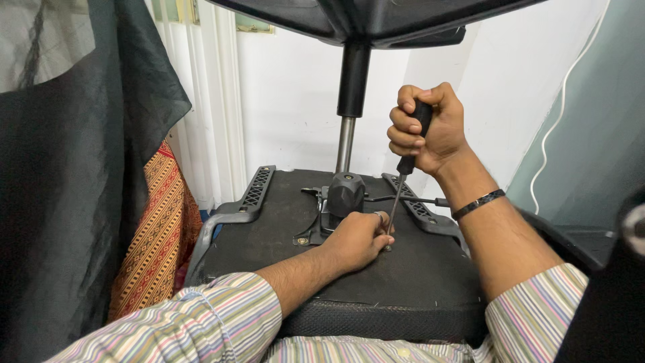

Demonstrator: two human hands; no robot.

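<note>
An office chair lies upside down before me, the black underside of its seat (416,282) facing up. My right hand (430,128) is closed around the black handle of a screwdriver (405,171) held upright, tip down on the seat underside. My left hand (359,238) rests on the seat by the tip, fingers steadying the metal shaft near a screw. Just behind it sits the black tilt mechanism (344,195) with the gas cylinder (349,101) rising from it to the chair base overhead.
Two black armrest brackets (252,195) flank the seat. A thin lever (416,199) sticks out to the right of the mechanism. Dark cloth (74,188) and an orange patterned fabric (158,235) hang at left. A white wall and a white cable (557,114) are behind.
</note>
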